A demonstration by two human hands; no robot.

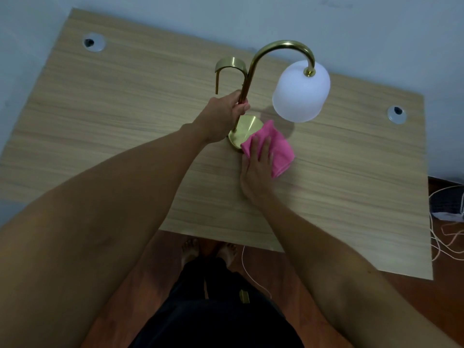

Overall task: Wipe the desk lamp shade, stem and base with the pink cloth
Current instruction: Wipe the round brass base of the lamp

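Right hand [258,162], fingers spread flat, presses the pink cloth [272,148] onto the brass lamp base [244,129]. Left hand [222,116] grips the stem [247,81]. White shade [301,91] hangs right of the base. Wood-grain counter [113,126], two cable grommets [93,41], blue-grey wall [226,11].

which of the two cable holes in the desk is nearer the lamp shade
The right-hand cable hole, near the desk's right edge. It sits just right of the white lamp shade; the other cable hole is at the far left corner.
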